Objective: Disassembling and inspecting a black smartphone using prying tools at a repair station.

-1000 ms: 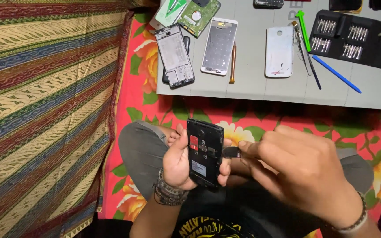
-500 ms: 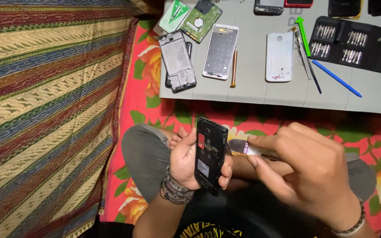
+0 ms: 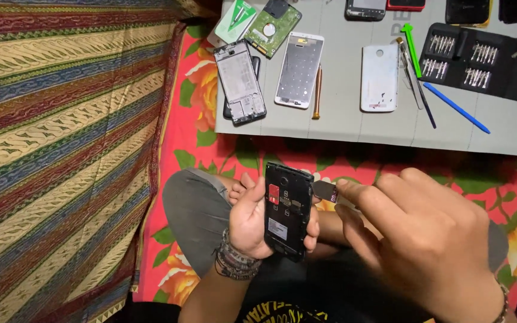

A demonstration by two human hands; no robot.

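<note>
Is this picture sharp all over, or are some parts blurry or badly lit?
Head view: the grey mat and the tools on it are evenly lit and crisp; the black phone in the left hand is sharp; the right hand, close to the camera, looks slightly soft; the bottom edge falls dark.

Light is even and fairly bright, prob. from overhead; grey mat at top of frame is well lit w/ no harsh glare. Dark shadow band under mat's lower edge, bottom center murky. Right hand, lower right, slightly soft; rest sharp.
</note>
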